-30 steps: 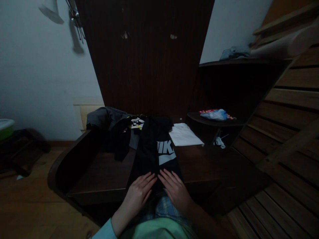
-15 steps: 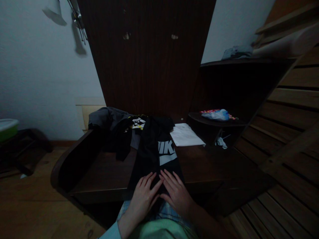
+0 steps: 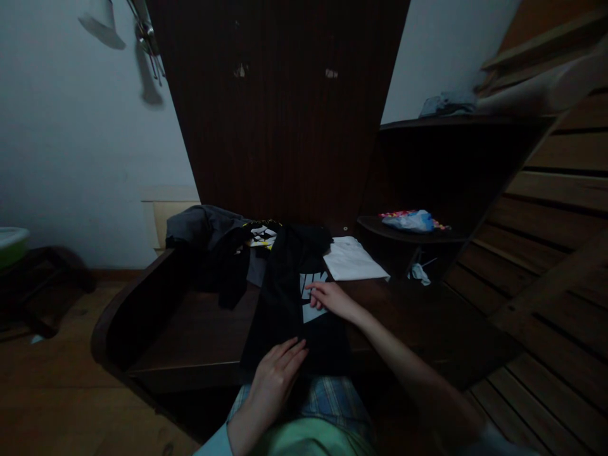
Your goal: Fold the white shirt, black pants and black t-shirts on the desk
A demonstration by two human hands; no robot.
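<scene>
A black garment with a large white letter print lies spread over the dark wooden surface and its front edge towards my lap. It is folded or narrow; I cannot tell if it is a shirt or trousers. My left hand rests on its near end, open, fingers out and side by side. My right hand is on the white print, holding nothing, with the index finger stretched out and the other fingers partly bent. Right of the garment's far end lies a folded white cloth.
Grey and black clothes are heaped at the back left, beside a yellow-and-white patterned piece. A raised curved side bounds the left. A small shelf at right holds a plastic package. Wooden slats stand farther right.
My right hand has moved forward from beside my left hand onto the white print. My left hand has stayed near the garment's close end, shifting slightly.
</scene>
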